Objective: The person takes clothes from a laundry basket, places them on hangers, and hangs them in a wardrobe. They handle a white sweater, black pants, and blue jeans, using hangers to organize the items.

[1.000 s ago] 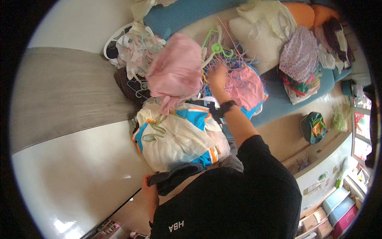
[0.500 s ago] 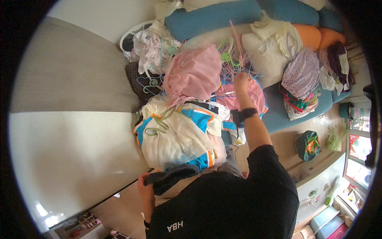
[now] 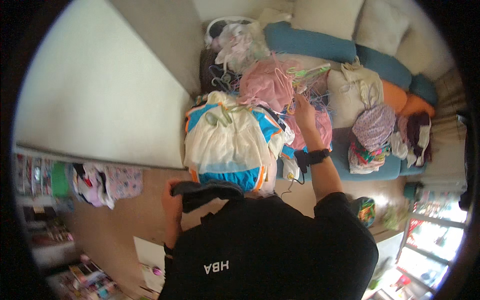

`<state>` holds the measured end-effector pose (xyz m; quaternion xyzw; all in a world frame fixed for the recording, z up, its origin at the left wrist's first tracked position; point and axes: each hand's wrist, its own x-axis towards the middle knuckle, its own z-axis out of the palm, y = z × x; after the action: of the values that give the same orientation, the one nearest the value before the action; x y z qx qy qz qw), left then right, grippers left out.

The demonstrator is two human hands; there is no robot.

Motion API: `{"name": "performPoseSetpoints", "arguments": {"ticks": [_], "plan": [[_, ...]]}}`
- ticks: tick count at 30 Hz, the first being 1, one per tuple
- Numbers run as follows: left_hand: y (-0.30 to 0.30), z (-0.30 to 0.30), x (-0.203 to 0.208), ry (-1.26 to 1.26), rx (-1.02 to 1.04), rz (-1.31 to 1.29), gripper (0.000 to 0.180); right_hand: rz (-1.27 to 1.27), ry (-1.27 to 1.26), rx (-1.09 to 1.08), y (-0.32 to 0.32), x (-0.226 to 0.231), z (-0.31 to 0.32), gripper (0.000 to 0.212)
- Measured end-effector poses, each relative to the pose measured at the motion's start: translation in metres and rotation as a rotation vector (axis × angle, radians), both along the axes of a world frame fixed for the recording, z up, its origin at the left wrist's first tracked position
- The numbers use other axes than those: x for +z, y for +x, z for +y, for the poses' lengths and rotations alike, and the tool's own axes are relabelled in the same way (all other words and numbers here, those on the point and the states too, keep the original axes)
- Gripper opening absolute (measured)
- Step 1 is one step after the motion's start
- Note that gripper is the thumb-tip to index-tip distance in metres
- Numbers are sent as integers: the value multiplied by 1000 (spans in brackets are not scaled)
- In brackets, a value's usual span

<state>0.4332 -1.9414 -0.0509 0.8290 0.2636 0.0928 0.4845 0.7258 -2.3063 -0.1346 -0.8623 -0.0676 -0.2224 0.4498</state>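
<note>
My left hand (image 3: 172, 201) is closed on one end of a dark grey garment (image 3: 210, 194), held in front of my body; its exact kind cannot be made out. Reaching forward, my right hand (image 3: 304, 112) has its fingers closed on a thin pink clothes hanger (image 3: 283, 80) beside a tangle of hangers (image 3: 317, 90). Beneath that hand lies a pink garment with blue edging (image 3: 322, 131). Between my hands, a cream dress (image 3: 225, 141) with a green ribbon rests on blue-and-white clothes with orange trim. A crumpled pink garment (image 3: 262, 86) lies just beyond.
A blue sofa (image 3: 340, 169) carries cushions and a folded clothes stack (image 3: 367, 159) at right. White laundry (image 3: 237, 47) fills a basket at the far left. A tall pale panel (image 3: 110, 85) stands on my left. A dark green bag (image 3: 366, 210) sits on the floor.
My view has turned, bringing shelves and floor at left into sight. The pink hanger by my right hand now leans left over the pink garment. My left hand still holds the dark grey garment.
</note>
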Motion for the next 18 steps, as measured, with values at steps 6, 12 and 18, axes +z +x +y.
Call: {"name": "performPoseSetpoints", "arguments": {"ticks": [6, 12, 18], "plan": [[-37, 19, -6, -152, 84, -38, 26, -95, -185, 340, -33, -9, 59, 17], [-61, 32, -6, -33, 97, -86, 32, 177, -449, 317, -12, -40, 84, 24], [-69, 37, -8, -104, 148, -57, 30, 37, -507, 307, 49, 59, 91, 29]]}}
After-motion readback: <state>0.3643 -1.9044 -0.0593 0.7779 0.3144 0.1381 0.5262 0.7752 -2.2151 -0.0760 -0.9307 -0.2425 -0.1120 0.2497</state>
